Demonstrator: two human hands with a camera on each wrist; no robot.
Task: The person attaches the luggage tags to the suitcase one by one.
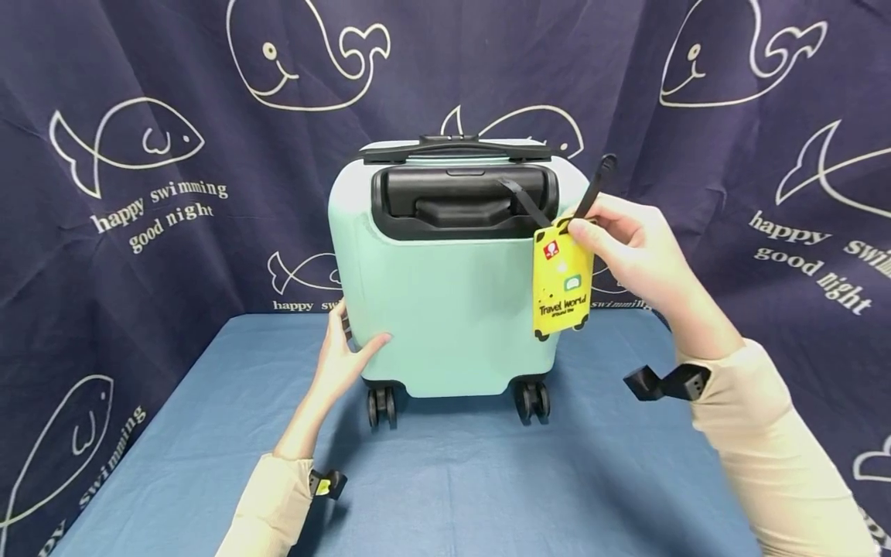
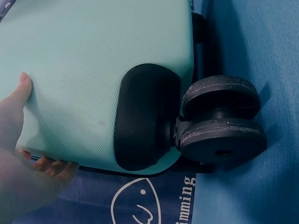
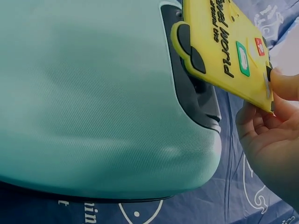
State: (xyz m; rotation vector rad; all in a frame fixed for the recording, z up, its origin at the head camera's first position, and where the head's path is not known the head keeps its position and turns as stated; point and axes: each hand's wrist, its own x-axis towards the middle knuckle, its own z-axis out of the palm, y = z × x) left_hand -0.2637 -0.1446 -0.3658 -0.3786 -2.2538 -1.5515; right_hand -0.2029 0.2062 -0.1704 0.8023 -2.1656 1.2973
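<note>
A mint-green suitcase stands upright on its black wheels. My left hand grips its lower left side, thumb on the front face and fingers round the side edge, as the left wrist view shows too. At the upper right, my right hand pinches the top of a yellow luggage tag printed "Travel World". Its dark strap hangs loose, one end rising above the hand and the other lying over the black handle recess. In the right wrist view the tag overlaps the suitcase corner.
A black carry handle runs along the suitcase top. Blue cloth covers the table. Close behind hangs a navy curtain with white whale and fish drawings.
</note>
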